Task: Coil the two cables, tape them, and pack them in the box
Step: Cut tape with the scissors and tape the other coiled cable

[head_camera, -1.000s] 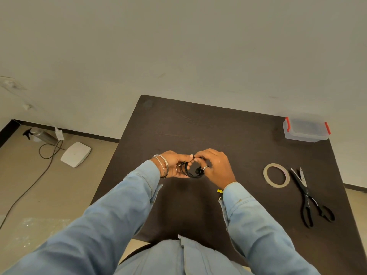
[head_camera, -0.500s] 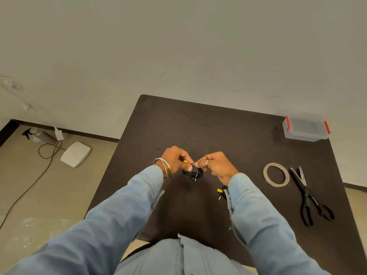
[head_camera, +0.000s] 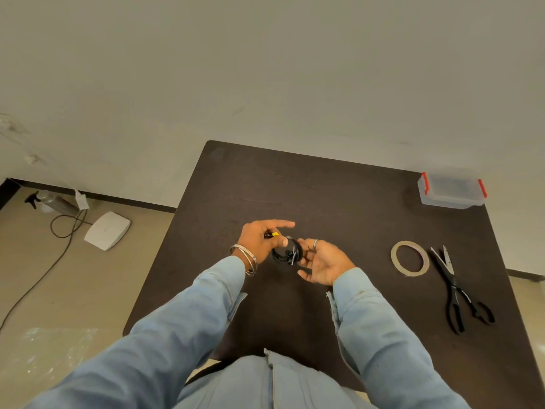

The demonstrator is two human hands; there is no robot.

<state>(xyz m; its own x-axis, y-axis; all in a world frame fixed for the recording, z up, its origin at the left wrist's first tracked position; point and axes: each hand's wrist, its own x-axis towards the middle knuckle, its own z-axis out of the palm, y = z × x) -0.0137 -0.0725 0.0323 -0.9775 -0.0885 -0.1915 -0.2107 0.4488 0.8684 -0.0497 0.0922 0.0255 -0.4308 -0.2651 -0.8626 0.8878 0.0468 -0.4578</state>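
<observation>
**A:** What am I seeing in the middle of the frame?

**B:** My two hands meet over the dark table [head_camera: 339, 202], a little below centre. The left hand [head_camera: 259, 240] has its index finger pointing straight toward the right, while thumb and the other fingers pinch a small black coiled cable [head_camera: 287, 252] with a yellow tip showing by the knuckles. Two silver bangles [head_camera: 246, 259] sit on that wrist.

**A:** And the right hand?

**B:** The right hand [head_camera: 323, 262] is turned palm up, fingers loosely spread, fingertips touching the coil's right edge. There is a ring on one finger. Whether it truly grips the coil I cannot tell.

**A:** Only one cable?

**B:** I see one black bundle; whether it is one cable or two is too small to make out.

**A:** The rest of the kit?

**B:** At the right of the frame a tape roll [head_camera: 410, 258] lies flat, with black-handled scissors [head_camera: 458, 290] just beside it. The clear box [head_camera: 451, 191] with red latches, lid on, stands at the table's upper-right corner, well apart from my hands.
</observation>
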